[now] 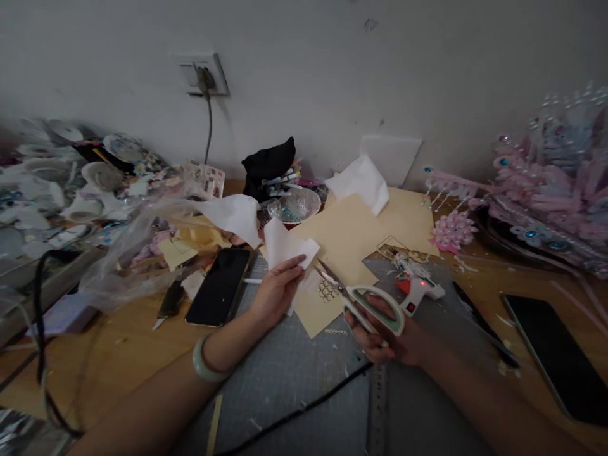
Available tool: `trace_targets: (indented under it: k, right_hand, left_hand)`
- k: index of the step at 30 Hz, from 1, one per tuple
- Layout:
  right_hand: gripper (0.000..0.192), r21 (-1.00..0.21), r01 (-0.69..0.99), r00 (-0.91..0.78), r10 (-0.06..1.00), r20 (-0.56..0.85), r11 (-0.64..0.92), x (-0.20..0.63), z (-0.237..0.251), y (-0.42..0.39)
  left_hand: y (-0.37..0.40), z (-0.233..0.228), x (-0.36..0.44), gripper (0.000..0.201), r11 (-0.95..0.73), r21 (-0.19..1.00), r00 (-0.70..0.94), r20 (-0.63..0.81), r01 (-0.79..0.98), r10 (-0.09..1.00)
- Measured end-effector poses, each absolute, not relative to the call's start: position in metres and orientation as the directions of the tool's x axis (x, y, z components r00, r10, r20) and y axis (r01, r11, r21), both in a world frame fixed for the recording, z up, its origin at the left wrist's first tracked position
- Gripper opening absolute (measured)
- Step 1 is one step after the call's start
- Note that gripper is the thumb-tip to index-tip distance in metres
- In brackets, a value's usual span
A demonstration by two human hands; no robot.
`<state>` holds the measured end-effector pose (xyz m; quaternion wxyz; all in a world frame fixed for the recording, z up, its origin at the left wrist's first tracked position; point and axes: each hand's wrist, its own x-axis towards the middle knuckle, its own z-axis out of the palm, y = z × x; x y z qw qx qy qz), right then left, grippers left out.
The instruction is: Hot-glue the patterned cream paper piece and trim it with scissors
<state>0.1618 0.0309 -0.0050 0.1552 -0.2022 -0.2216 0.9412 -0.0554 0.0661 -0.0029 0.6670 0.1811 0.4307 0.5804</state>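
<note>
My left hand (280,288) pinches a piece of thin white sheet (285,244), which could be paper or fabric. In my right hand (380,335) is a pair of scissors (355,301) with pale green and white handles, fingers through the loops. Their blades point up and left, close to the edge of the white piece; whether they touch it I cannot tell. Beneath lies cream card (339,234), with a dark honeycomb pattern (327,289) just under the blades. A white hot glue gun (418,288) with a glowing red light sits right of the scissors.
A grey cutting mat (285,380) carries a ruler (377,405) and a black cable (304,411). Phones lie at left (218,286) and right (560,354). A small knife (171,301) is left of the nearer phone. Pink beaded ornaments (536,209) crowd the right; spools (102,174) clutter the left.
</note>
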Motion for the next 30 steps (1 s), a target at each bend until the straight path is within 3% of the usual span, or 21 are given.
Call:
trace_targets:
  k: [14,30]
  right_hand:
    - [0.035,-0.589,-0.093,-0.801,0.412,-0.435,-0.803,0.1574,0.0007,0.0272]
    - [0.037,-0.709,-0.017,-0.782,0.452,-0.430,-0.705,0.1534,0.0040,0.0251]
  left_hand:
    - [0.0640,0.0007,-0.0531,0.026,0.305,0.748,-0.005,-0.381,-0.589,0.924]
    - [0.0630,0.0002,-0.0539,0.028,0.294,0.762,-0.019,-0.372,-0.576,0.928]
